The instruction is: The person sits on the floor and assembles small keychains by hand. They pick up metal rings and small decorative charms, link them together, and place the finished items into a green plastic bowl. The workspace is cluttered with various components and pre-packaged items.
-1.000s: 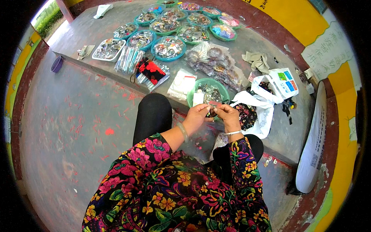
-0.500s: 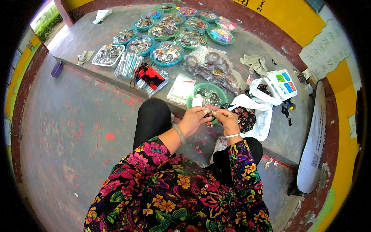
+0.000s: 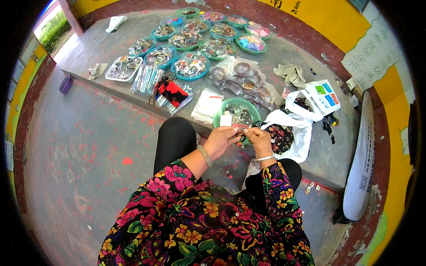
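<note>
Fingertips of the left hand (image 3: 217,142) and right hand (image 3: 262,142) meet in front of a flowered black top (image 3: 204,217), seen from above. Thumbs and forefingers pinch a small dark item (image 3: 242,138) between them, the other fingers curling loosely. The item lies right at the fingertips, touching both hands, so neither hand is nearer. Its long axis seems to run crosswise, from left fingertips to right, with a dark curved part hanging just below, though it is too small and too covered to be sure. Straight ahead, just beyond the fingertips, sits a round green basket (image 3: 254,109) of small goods. A white card (image 3: 226,120) shows beside the left thumb; a reddish strip (image 3: 241,126) shows at the fingertips, and whether it is gripped cannot be told. Near the right fingers, on their right, slumps a white plastic bag (image 3: 303,142) holding dark flowered cloth (image 3: 280,139). Ahead to the left lie white packets (image 3: 207,105); well beyond the fingers, filled round baskets (image 3: 191,78) spread out
</note>
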{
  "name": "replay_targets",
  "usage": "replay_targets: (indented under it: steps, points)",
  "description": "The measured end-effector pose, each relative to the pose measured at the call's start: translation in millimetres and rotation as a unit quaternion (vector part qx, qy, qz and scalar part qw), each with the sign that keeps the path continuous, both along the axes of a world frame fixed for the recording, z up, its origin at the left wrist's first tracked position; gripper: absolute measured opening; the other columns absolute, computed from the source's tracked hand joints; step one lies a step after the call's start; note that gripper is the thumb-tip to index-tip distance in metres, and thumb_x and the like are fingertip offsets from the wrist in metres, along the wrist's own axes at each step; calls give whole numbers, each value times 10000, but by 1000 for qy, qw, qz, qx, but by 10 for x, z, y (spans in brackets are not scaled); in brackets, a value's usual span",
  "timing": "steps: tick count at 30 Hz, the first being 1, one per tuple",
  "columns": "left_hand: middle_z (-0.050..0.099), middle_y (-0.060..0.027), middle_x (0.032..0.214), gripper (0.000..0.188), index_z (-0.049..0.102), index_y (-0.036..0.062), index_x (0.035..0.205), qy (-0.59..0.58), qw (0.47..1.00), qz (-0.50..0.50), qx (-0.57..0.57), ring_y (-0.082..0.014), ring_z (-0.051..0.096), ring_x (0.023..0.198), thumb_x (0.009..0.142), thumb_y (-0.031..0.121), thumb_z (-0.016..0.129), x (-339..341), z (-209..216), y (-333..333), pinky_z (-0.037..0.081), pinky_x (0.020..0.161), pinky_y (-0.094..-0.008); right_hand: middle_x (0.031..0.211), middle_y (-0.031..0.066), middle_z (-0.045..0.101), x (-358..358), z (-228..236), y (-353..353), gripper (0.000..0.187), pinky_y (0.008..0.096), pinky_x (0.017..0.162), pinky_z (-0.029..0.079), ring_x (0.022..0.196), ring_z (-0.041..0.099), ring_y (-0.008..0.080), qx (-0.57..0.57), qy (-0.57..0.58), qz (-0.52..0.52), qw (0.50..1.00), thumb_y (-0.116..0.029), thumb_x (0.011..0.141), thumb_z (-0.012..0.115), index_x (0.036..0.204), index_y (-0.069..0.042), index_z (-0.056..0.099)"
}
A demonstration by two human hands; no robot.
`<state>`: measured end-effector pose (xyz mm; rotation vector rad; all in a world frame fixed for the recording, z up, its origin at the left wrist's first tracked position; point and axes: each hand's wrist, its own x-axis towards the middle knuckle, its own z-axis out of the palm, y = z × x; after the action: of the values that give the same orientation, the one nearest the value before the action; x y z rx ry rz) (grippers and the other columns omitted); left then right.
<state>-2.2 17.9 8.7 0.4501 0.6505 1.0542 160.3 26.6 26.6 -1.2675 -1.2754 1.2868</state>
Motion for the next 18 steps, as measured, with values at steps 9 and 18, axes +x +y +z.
replay_targets:
  steps: [9,18]
  points:
    - [570,-103,1028,252,535,-61,1055,-21,1000,-7,-7,-149,569,912,871,107,496,-4,43,-17,489,806,-243,666,-12,564,23,-107,28,131,194,559,384,618,476,49,11,7,1,1000,-109,789,618,761,18,634]
    - [571,-105,1012,260,533,-57,1061,0,999,-25,22,-159,566,912,874,120,494,-17,144,-39,491,805,-263,695,-21,579,54,-75,40,125,191,545,370,610,457,35,-10,6,-13,1000,-118,800,605,778,2,631]
